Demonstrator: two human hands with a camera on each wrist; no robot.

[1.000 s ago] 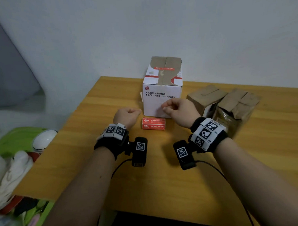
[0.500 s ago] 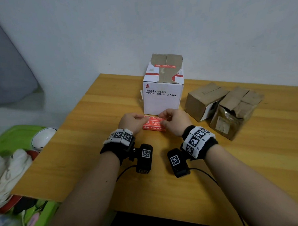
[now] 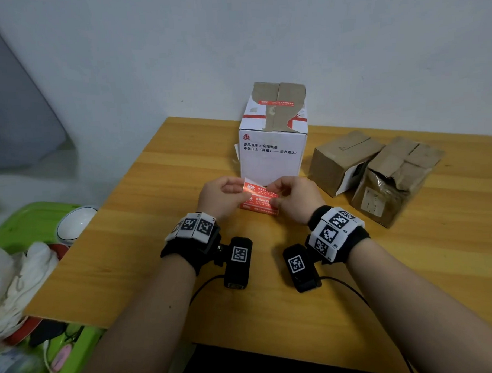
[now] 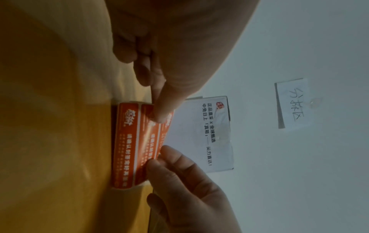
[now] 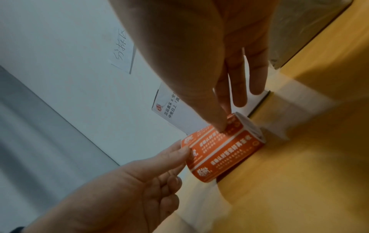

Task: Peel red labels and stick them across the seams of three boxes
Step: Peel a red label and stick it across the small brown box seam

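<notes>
A strip of red labels (image 3: 258, 198) is held just in front of the white box (image 3: 272, 162), its lower end touching the table. My left hand (image 3: 225, 193) pinches its left end and my right hand (image 3: 289, 197) pinches its right end. In the left wrist view my left hand (image 4: 159, 116) presses the labels (image 4: 129, 141) and the right hand (image 4: 159, 157) pinches their edge. In the right wrist view the right hand (image 5: 221, 127) sits on the labels (image 5: 225, 149), with the left hand (image 5: 179, 151) at the other end. A red label (image 3: 276, 102) lies across the white box's top seam. Two brown boxes (image 3: 342, 159) (image 3: 396, 179) stand to the right.
The wooden table (image 3: 157, 246) ends on the left, where a green bin (image 3: 29, 224) holds a white bowl (image 3: 76, 223) and white cloth (image 3: 20, 275). A handwritten paper note (image 4: 291, 102) is stuck on the wall behind the boxes.
A second ago the labels lay flat on the table between my two fists. Both hands then closed in on them, and now they hold the strip with its top raised.
</notes>
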